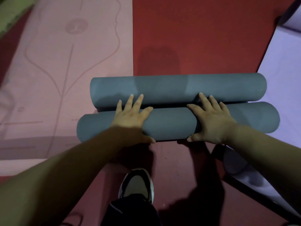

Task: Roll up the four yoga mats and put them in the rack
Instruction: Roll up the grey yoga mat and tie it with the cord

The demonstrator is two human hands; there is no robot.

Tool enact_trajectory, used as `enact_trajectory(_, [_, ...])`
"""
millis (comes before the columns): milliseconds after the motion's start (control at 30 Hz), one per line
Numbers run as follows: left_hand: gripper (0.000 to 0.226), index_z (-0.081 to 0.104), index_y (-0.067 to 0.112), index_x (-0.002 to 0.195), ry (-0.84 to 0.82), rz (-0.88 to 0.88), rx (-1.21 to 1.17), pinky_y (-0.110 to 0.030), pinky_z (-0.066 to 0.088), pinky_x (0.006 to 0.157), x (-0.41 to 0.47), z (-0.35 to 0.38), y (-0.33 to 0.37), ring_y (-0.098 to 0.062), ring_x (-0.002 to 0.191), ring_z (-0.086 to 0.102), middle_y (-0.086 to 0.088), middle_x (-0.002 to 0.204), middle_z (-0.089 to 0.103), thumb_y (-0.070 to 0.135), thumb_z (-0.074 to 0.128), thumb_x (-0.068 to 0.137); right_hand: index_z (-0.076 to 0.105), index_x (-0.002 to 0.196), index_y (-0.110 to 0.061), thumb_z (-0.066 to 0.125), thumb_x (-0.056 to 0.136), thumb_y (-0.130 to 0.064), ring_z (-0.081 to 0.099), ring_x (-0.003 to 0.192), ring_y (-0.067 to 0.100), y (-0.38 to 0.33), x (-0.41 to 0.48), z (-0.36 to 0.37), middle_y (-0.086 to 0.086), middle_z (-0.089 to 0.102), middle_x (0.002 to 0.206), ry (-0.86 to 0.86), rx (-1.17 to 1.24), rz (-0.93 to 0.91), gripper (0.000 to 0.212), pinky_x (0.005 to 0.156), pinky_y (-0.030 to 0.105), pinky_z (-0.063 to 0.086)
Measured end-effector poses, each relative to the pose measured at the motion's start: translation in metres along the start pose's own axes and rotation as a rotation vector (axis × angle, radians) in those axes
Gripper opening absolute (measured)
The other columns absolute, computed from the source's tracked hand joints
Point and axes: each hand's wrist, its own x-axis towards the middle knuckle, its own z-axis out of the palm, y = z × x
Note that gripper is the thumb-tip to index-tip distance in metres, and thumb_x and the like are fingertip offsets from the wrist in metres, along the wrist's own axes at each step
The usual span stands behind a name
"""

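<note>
Two grey-blue rolls lie side by side across the red floor (195, 30); whether they are two mats or one mat rolled from both ends, I cannot tell. My left hand (132, 118) and my right hand (211, 121) rest palms down on the near roll (171, 124). The fingers are spread and straight, with their tips touching the far roll (162, 88), and both thumbs lie along the near roll's front side. A pink mat (65, 62) with a line pattern lies flat to the left. A lavender mat (283, 79) lies flat to the right. No rack is in view.
A strip of a green mat (9, 12) shows in the top left corner. My shoe (136, 181) stands on the red floor just behind the rolls. The lavender mat's near end (234, 162) looks curled up by my right forearm.
</note>
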Motion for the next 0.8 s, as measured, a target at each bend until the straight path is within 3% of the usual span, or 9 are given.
enact_trajectory(167, [0.121,0.011,0.041,0.155,-0.005,-0.023,0.003,-0.063,-0.009,0.121,0.003,-0.005,0.001,-0.03,0.154,-0.02,-0.002,0.168,-0.019,0.088,0.066,0.058,0.009,0.157,-0.043,0.068,0.056,-0.087,-0.004,0.154,0.039,-0.003,0.006,-0.008,0.009,-0.015,0.168,-0.016,0.013,0.014,0.124,0.123,0.059,0.009])
enact_trajectory(333, [0.133,0.006,0.032,0.16,0.086,-0.027,0.088,-0.062,-0.005,0.121,-0.011,0.009,0.008,-0.032,0.156,-0.01,-0.007,0.169,-0.013,0.083,0.073,0.058,0.01,0.156,-0.045,0.069,0.053,-0.087,-0.005,0.155,0.037,-0.002,0.012,-0.016,0.01,-0.015,0.168,-0.05,0.029,0.014,0.126,0.123,0.057,0.01])
enact_trajectory(633, [0.13,0.005,0.039,0.158,-0.052,-0.003,0.03,-0.062,0.001,0.123,0.019,-0.014,-0.007,-0.034,0.155,-0.013,-0.006,0.168,-0.016,0.086,0.07,0.056,0.007,0.158,-0.035,0.073,0.055,-0.082,-0.004,0.154,0.04,-0.005,0.007,-0.011,0.013,-0.011,0.167,0.069,-0.026,0.015,0.131,0.124,0.057,0.007])
enact_trajectory(800, [0.134,0.0,0.038,0.159,-0.018,-0.025,0.041,-0.062,-0.005,0.122,0.019,-0.016,-0.005,-0.032,0.154,-0.016,-0.007,0.167,-0.016,0.088,0.069,0.056,0.011,0.158,-0.038,0.074,0.054,-0.083,-0.002,0.154,0.04,-0.004,0.016,-0.018,0.014,-0.009,0.167,0.044,-0.019,0.012,0.13,0.123,0.057,0.011])
